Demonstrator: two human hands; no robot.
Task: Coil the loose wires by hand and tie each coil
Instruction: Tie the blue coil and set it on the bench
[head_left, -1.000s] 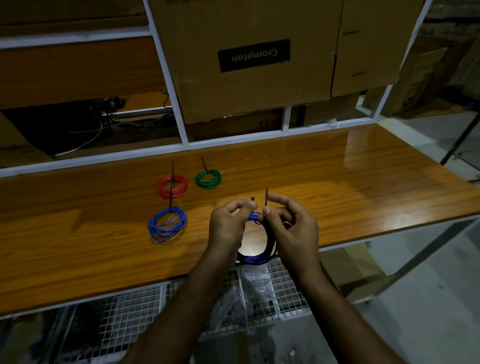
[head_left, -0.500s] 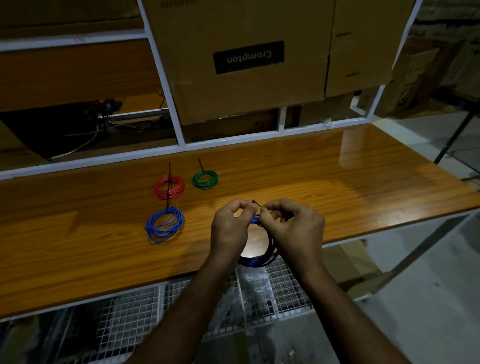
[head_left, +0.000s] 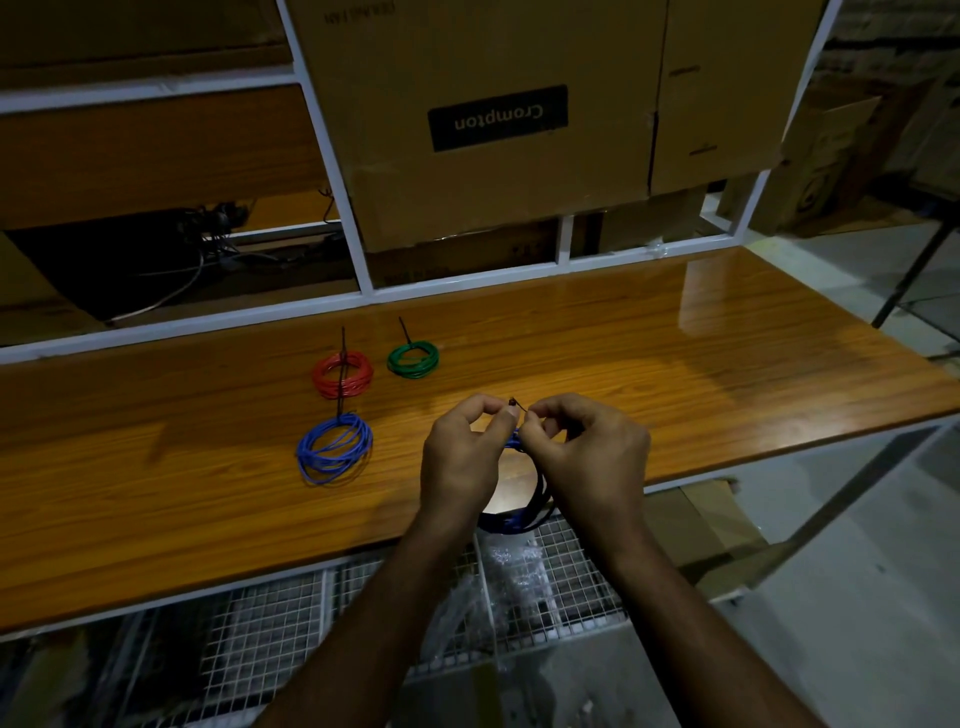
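Both hands pinching cable tie on blue wire coil above desk edge.
Left hand (head_left: 462, 457) and right hand (head_left: 592, 457) grips closed on black cable tie (head_left: 514, 402); coil (head_left: 511, 519) hangs beneath, over desk (head_left: 675, 374).

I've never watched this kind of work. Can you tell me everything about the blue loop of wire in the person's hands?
The held blue coil is thin, plastic-coated wire in several loose turns, hanging below the hands past the wooden bench edge. The left hand and right hand pinch its top, where a thin black tie sticks up. Its upper part is mostly hidden.
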